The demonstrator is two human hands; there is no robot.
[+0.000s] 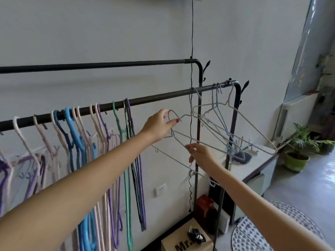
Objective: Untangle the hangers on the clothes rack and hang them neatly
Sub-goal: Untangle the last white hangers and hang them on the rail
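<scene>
A black clothes rack has a near rail (pixel 159 97) and a higher far rail (pixel 108 65). Several coloured hangers (pixel 76 134) hang in a row on the near rail's left part. At its right end several thin grey wire hangers (pixel 217 113) hang tangled together. My left hand (pixel 160 126) pinches the neck of one loose wire hanger (pixel 199 144) just under its hook, below the rail. My right hand (pixel 201 153) pinches the same hanger's upper wire arm, lower and to the right.
A black cord (pixel 191 42) hangs down the wall behind the rack. Below stand a cardboard box (pixel 183 240), a red box (pixel 204 205) and a grey cabinet (pixel 253 163). Potted plants (pixel 297 151) sit at the right by a radiator. A dotted mat (pixel 272 230) lies on the floor.
</scene>
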